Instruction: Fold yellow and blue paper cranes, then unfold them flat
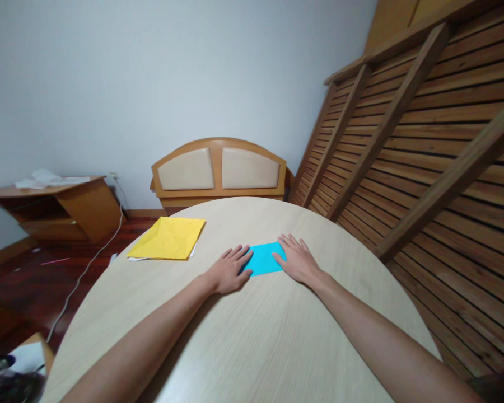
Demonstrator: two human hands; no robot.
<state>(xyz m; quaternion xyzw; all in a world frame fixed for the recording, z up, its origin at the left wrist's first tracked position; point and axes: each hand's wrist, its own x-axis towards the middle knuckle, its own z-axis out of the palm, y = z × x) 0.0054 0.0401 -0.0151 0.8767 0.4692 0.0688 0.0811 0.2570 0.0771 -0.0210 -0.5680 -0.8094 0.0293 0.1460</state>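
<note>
A bright blue sheet of paper (264, 258), a narrow rectangle in outline, lies flat on the round table (252, 341). My left hand (232, 270) rests palm down on its left end, fingers stretched out and slightly apart. On the right end lies my right hand (298, 258), also palm down with the fingers spread. Both ends of the blue paper are partly hidden under my hands. To the left on the table is a yellow sheet of paper (168, 239), with white paper showing under its near edge.
A wooden headboard (218, 167) stands against the wall beyond the table. Slatted wooden panels (403, 140) lean along the right side. At the left is a low cabinet (73, 215) with white papers on top, and a cable (93, 260) runs across the floor.
</note>
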